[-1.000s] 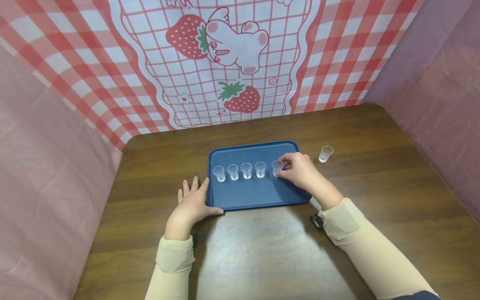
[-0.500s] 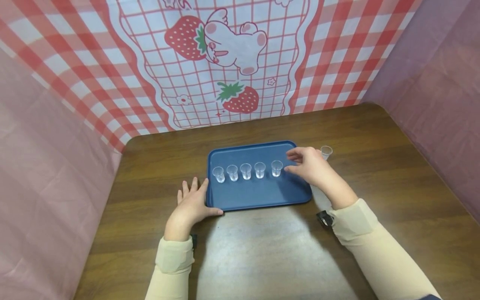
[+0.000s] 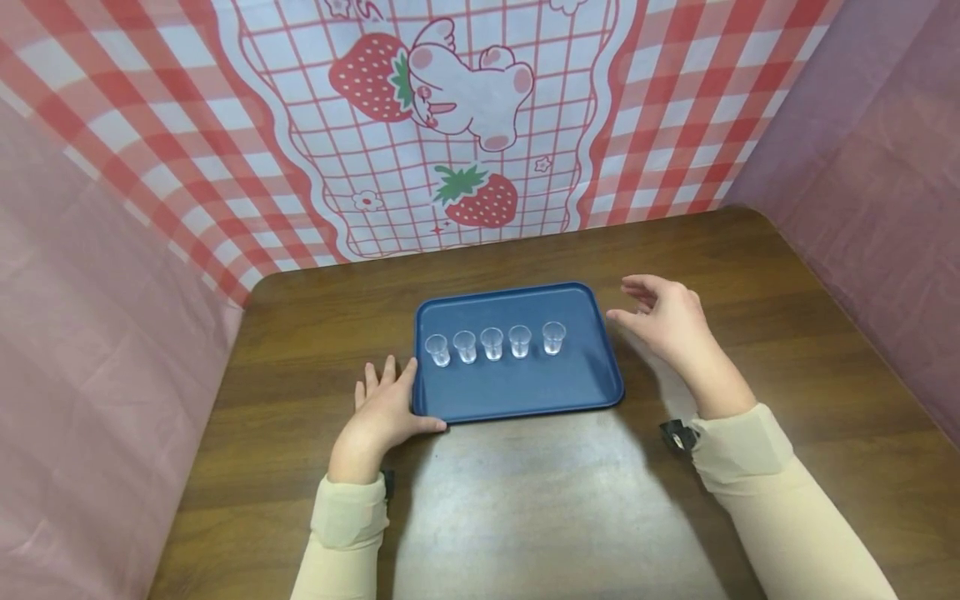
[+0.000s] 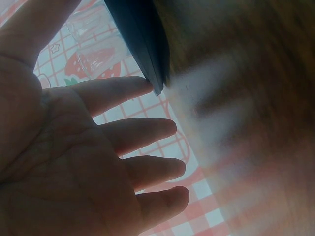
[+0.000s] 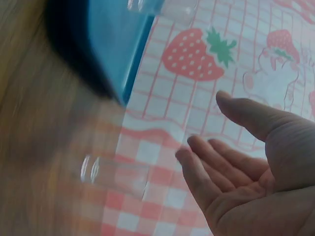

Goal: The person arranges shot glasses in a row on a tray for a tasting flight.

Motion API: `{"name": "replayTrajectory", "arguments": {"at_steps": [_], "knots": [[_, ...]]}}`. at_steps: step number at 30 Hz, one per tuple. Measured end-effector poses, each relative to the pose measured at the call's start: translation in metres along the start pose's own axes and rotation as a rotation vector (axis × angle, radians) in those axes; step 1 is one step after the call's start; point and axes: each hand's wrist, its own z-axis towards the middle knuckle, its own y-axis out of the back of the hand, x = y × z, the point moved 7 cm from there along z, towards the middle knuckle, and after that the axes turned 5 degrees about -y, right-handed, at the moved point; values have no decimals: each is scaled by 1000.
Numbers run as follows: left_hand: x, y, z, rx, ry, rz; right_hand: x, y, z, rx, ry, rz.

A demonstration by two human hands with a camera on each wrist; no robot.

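Observation:
Several small clear plastic cups point(image 3: 492, 343) stand upright in a row across a blue tray point(image 3: 517, 404), the rightmost cup point(image 3: 553, 337) a little apart from the others. My left hand point(image 3: 382, 410) lies at the tray's left side with fingers spread, its index fingertip and thumb at the edge. In the left wrist view, that index finger point(image 4: 118, 93) meets the tray's edge. My right hand point(image 3: 667, 325) is just off the tray's right side, fingers loosely bent and holding nothing. One more clear cup point(image 5: 115, 176) stands near it in the right wrist view, hidden behind the hand in the head view.
The tray sits on a brown wooden table point(image 3: 300, 333). A red-and-white checked cloth point(image 3: 667, 100) with strawberry prints hangs behind the table's far edge. Pink cloth point(image 3: 97, 375) hangs along the left, and more point(image 3: 870, 233) along the right.
My right hand has let go of the rightmost cup on the tray and moved right, past the tray's edge to the loose cup's spot. The left hand has stayed in place.

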Motion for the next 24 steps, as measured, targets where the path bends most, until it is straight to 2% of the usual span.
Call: {"name": "replayTrajectory", "arguments": {"at_steps": [6,16,24], "knots": [[0,0,0,-5,-8,5,-22,18,6,-49,-84,-60],[2,-1,0,-8,-12,8,-49,14,15,72,-170,-121],[1,0,0,-7,-16,3,-58,11,17,84,-187,-119]]}}
